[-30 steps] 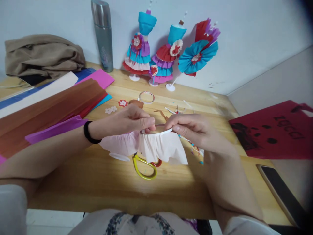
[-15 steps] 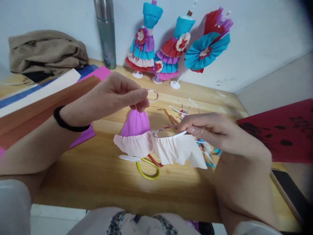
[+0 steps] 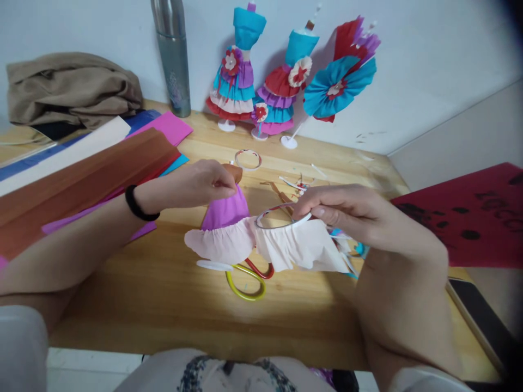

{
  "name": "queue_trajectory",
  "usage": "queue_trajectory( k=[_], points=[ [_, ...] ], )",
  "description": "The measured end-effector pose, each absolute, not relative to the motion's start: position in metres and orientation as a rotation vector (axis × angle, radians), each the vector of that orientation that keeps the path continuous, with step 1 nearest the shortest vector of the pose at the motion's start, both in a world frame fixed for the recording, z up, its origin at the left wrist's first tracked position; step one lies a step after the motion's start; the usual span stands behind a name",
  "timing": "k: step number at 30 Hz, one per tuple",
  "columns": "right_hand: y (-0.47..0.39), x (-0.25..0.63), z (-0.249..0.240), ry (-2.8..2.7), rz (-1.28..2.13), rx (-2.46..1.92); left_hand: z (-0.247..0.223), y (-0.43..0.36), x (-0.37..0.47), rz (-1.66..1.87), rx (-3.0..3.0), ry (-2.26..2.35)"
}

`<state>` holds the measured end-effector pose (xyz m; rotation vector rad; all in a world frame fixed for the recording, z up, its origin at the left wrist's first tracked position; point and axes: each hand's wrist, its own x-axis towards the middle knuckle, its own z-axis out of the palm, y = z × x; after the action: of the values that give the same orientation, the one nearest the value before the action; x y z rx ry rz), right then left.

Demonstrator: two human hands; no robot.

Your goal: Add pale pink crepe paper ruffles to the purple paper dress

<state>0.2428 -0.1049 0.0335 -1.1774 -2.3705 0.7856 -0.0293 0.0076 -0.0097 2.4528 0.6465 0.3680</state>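
Note:
My left hand [image 3: 196, 188] is closed, its thumb and finger pinching the upper part of a small crepe-paper dress. This dress has a brown top, a purple skirt [image 3: 226, 209] and a pale pink ruffle [image 3: 218, 242] round the hem. Below it shows a white round base [image 3: 214, 265]. Between thumb and fingers, my right hand [image 3: 347, 218] grips a thin ring-shaped roll of tape [image 3: 281, 223]. A gathered pale crepe strip [image 3: 304, 247] hangs below the roll, beside the ruffle; where it is attached I cannot make out. Scissors [image 3: 247, 296] with yellow and red handles lie partly hidden underneath.
Finished paper dresses [image 3: 243, 90] on stands line the wall, with a metal flask [image 3: 174, 71] beside them. Crepe sheets [image 3: 102, 169] and a brown cloth [image 3: 73, 90] lie left. Another ring [image 3: 248, 151], paper scraps, a red sheet [image 3: 474, 218] and a phone [image 3: 476, 321] are about.
My left hand has come down from above the dress to its upper part, uncovering the brown top. My right hand stays nearly where it was with the tape roll.

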Motion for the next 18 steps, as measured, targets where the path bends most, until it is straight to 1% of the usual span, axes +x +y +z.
queue_trajectory(
  k=[3,6,13,18],
  points=[
    [-0.105,0.243,0.034,-2.407,0.782,-1.163,-0.025,0.024,-0.030,0.272,2.445,0.790],
    [-0.103,0.242,0.035,-2.416,0.840,-1.181,-0.026,0.028,-0.030,0.259,2.418,0.862],
    [-0.099,0.241,0.032,-2.303,0.938,-1.286,-0.005,-0.011,-0.021,0.505,2.275,0.625],
    [-0.103,0.237,0.032,-2.221,0.904,-1.322,0.006,-0.030,-0.014,0.384,2.153,0.565]
  ],
)
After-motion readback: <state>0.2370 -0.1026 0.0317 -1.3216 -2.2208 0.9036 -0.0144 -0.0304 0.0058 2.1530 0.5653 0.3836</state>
